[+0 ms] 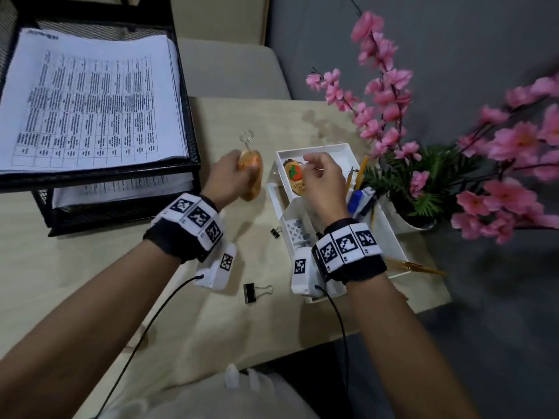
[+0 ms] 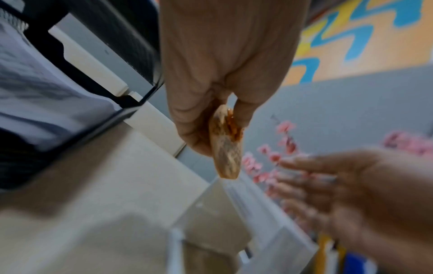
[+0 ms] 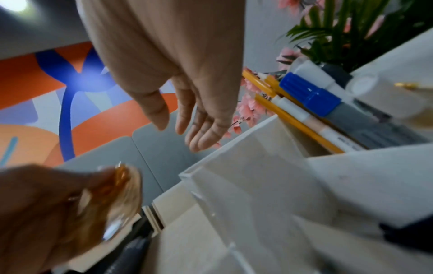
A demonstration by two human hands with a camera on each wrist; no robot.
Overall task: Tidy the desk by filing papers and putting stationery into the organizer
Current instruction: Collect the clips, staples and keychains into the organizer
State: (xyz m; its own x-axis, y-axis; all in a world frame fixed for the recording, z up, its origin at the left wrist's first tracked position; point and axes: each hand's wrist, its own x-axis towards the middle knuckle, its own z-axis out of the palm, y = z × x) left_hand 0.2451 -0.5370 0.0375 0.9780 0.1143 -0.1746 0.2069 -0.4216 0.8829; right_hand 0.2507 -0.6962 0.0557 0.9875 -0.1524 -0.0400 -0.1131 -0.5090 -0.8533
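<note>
A black mesh tray (image 1: 181, 86) is sitting on the counter (image 1: 90, 267) well to the left of the left grip (image 1: 225, 176), holding a thick stack of printed papers (image 1: 90, 101) on its upper level and more sheets on the level below.

The left grip is grasping an orange, flattened keychain (image 1: 251, 173), fingers curled round it, and is holding it above the counter just left of the white organizer (image 1: 272, 189). A metal clasp (image 1: 246, 137) is sticking out of the keychain on the far side of that grip. In the left wrist view the keychain (image 2: 226, 146) is being pinched between thumb and fingers (image 2: 187, 129).

On the counter nearer the person than the left grip, a small black binder clip (image 1: 275, 232) is lying just beside the organizer wall, and a larger binder clip (image 1: 251, 293) is lying further toward the person.

The right grip (image 1: 322, 181) is hovering over the organizer; its fingers are hanging relaxed, and it is grasping nothing, as the right wrist view (image 3: 187, 111) shows. Beneath it, in the far compartment, a flat charm with a strawberry picture (image 1: 295, 173) is lying. Just right of the right grip, yellow pencils (image 1: 361, 173) and a blue-capped marker (image 1: 357, 201) are standing in a compartment. Further right, a plant with pink flowers (image 1: 393, 95) is standing in a white pot (image 1: 405, 222).
</note>
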